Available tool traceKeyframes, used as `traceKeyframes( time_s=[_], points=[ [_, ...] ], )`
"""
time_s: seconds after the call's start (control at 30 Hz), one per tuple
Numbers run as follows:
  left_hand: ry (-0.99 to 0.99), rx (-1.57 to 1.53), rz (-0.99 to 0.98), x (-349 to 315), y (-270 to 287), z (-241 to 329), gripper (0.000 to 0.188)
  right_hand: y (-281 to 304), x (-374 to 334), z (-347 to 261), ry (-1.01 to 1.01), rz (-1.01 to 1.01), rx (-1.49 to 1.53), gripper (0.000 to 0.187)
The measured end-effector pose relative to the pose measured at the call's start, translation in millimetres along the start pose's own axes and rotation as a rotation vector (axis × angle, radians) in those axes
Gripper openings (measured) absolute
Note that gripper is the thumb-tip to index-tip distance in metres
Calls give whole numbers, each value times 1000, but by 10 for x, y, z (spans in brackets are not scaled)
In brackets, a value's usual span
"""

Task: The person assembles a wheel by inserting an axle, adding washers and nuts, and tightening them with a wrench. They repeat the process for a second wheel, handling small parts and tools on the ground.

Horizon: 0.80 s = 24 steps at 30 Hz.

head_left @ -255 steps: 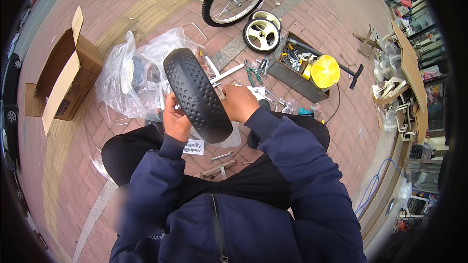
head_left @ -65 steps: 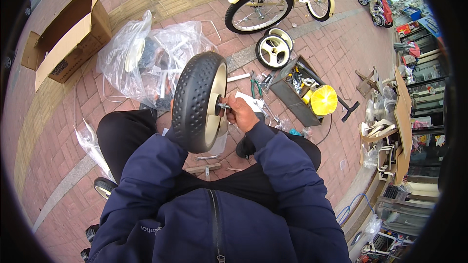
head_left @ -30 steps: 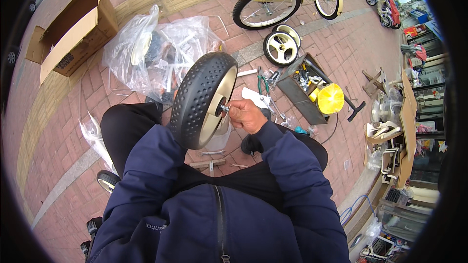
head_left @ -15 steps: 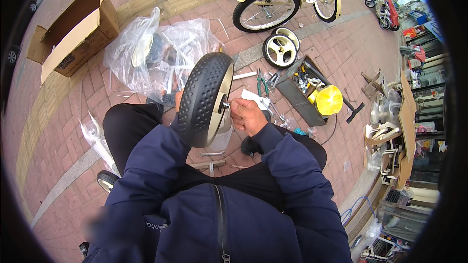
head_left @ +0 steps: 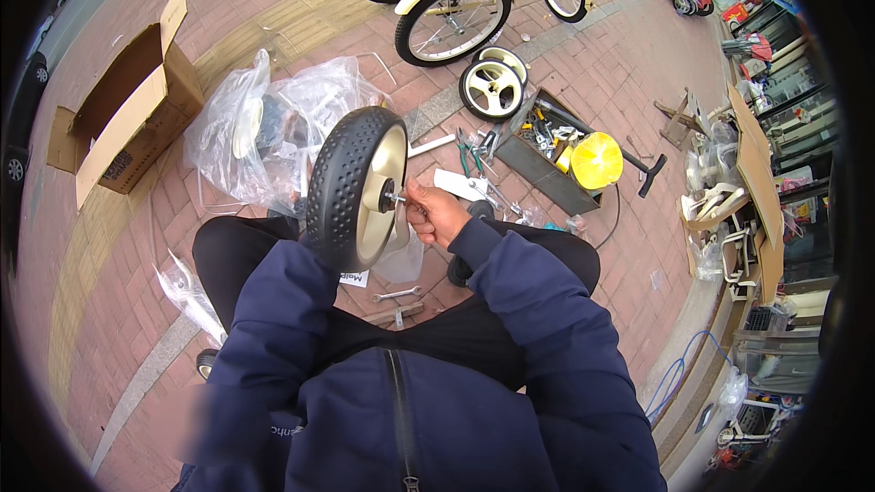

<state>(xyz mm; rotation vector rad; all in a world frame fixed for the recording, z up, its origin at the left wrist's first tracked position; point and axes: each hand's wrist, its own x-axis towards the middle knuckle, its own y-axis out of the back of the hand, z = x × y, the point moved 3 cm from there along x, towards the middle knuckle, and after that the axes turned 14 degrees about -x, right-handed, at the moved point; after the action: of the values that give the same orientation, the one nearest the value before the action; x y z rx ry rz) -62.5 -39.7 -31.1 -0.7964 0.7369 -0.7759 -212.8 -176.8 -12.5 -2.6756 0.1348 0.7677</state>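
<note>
Above my lap stands a wheel [head_left: 339, 187] with a knobbly black tyre and a cream rim. My left hand is hidden behind it; my left sleeve [head_left: 290, 296] runs up to the tyre, and the wheel is held up on that side. A metal axle bolt [head_left: 394, 198] sticks out of the black hub. My right hand [head_left: 435, 212] is closed at the bolt's outer end, thumb and fingers pinched around it. On the ground below lies a spanner [head_left: 397, 294], near a piece of wood [head_left: 394, 312].
An open metal toolbox [head_left: 538, 157] holds tools and a round yellow thing [head_left: 597, 160]. Pliers [head_left: 469, 153] lie beside it, with two small wheels [head_left: 492, 89] behind. A cream tricycle [head_left: 456, 14], plastic wrapping [head_left: 232, 141] and a cardboard box [head_left: 150, 118] stand farther off.
The wheel has turned so that more of its rim and hub faces right. My right hand stays at the axle bolt. Left-hand fingers glimpsed behind the tyre are now hidden. The whole view has shifted.
</note>
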Motion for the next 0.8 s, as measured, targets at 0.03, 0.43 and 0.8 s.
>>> traceKeyframes(
  time_s=[0.03, 0.43, 0.8],
  points=[
    [2, 1, 0, -2, 2, 15, 30, -30, -1, -12, 30, 5, -44, 50],
    [33, -24, 22, 17, -14, -40, 31, 53, 21, -228, 104, 134, 91, 47],
    [30, -49, 23, 265, -61, -21, 32, 370, -254, -452, 238, 192, 172, 30]
  ],
)
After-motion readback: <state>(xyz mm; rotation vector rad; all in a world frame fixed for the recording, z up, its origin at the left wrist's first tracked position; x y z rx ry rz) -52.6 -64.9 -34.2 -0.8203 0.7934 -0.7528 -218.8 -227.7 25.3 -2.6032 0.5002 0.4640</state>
